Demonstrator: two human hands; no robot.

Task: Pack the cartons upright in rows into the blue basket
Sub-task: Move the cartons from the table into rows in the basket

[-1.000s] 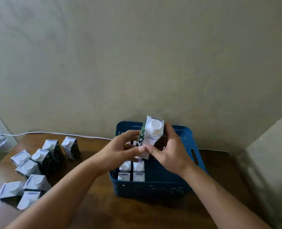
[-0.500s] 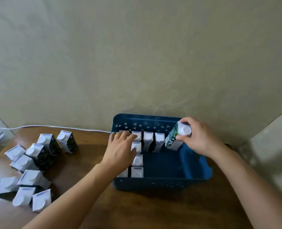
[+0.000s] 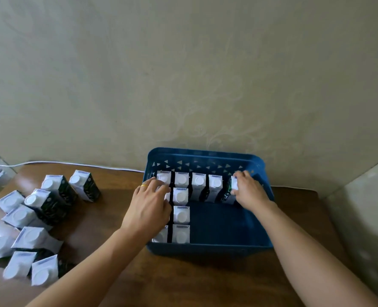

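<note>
Both forearms reach forward over the near rim of the blue basket (image 3: 208,249), which sits on the brown worktop (image 3: 117,273). The left hand (image 3: 149,209) lies flat, fingers straight, on the cartons in the basket's left column. The right hand (image 3: 249,192) grips a tilted carton (image 3: 230,192) at the far right corner, cap end up. Ten loose cartons (image 3: 50,198) stand or lean at left, outside the basket. Inside, the packed cartons (image 3: 181,214) stand upright, caps skyward.

Cartons (image 3: 181,197) stand in the basket (image 3: 208,248); loose cartons (image 3: 35,220) lie left of it on the table (image 3: 108,218).
</note>
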